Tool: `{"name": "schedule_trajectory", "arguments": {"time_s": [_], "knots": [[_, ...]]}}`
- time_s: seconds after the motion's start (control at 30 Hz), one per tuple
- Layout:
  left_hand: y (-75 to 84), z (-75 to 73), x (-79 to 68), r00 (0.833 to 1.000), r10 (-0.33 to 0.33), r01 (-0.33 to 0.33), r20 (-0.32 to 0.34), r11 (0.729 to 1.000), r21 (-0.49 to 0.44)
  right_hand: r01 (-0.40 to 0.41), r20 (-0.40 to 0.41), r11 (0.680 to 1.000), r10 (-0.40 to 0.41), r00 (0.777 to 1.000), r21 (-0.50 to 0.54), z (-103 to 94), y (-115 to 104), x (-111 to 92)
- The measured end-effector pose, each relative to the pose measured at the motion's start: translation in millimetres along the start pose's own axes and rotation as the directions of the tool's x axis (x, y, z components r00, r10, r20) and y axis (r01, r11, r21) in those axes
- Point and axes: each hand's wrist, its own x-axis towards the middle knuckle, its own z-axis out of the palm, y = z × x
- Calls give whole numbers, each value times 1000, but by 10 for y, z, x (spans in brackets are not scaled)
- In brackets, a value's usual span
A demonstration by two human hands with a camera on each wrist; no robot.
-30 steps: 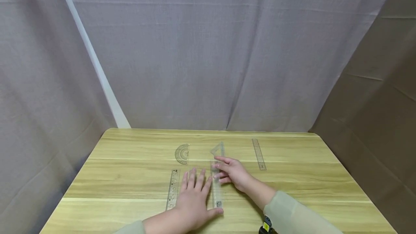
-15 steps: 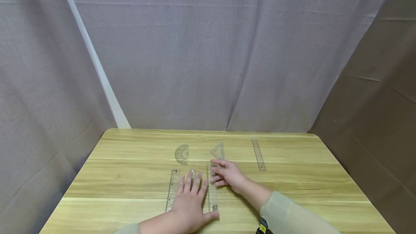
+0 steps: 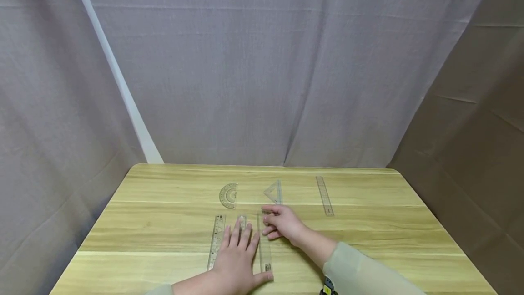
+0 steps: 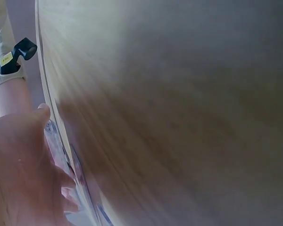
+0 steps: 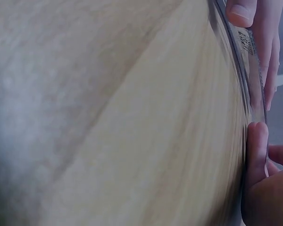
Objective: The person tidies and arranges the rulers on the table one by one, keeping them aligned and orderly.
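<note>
A clear straight ruler (image 3: pixel 264 247) lies lengthwise in the middle front of the table in the head view. My right hand (image 3: pixel 286 226) pinches its far part from the right, thumb and fingers at the edge; the right wrist view shows the ruler (image 5: pixel 256 80) between both hands. My left hand (image 3: pixel 235 263) is spread palm down just left of it, its thumb touching the near end. Under the left fingers a second clear strip (image 3: pixel 243 219) shows only its far end. Beside that hand, to the left, lies a stencil ruler (image 3: pixel 216 242) with cut-out shapes, partly covered.
Farther back lie a clear protractor (image 3: pixel 225 195), a set square (image 3: pixel 279 191) just beyond my right hand, and a narrow ruler (image 3: pixel 324 195) to the right. They rest on a wood-grain table (image 3: pixel 389 231) with grey curtains (image 3: pixel 229 81) around it.
The ruler in my right hand has shifted left and a little nearer, along with that hand. My left hand has slid slightly left and nearer, uncovering the far end of the strip beneath it.
</note>
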Motion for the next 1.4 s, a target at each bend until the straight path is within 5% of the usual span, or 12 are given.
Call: {"name": "schedule_trajectory", "arguments": {"time_s": [0.5, 1.4], "knots": [[-48, -10, -16, 997, 5, -3, 73, 1000, -24, -17, -23, 991, 15, 1000, -129, 68, -48, -8], [-84, 7, -34, 998, 15, -16, 61, 1000, 6, -69, 74, 975, 87, 994, -210, 13, -139, 12]]}}
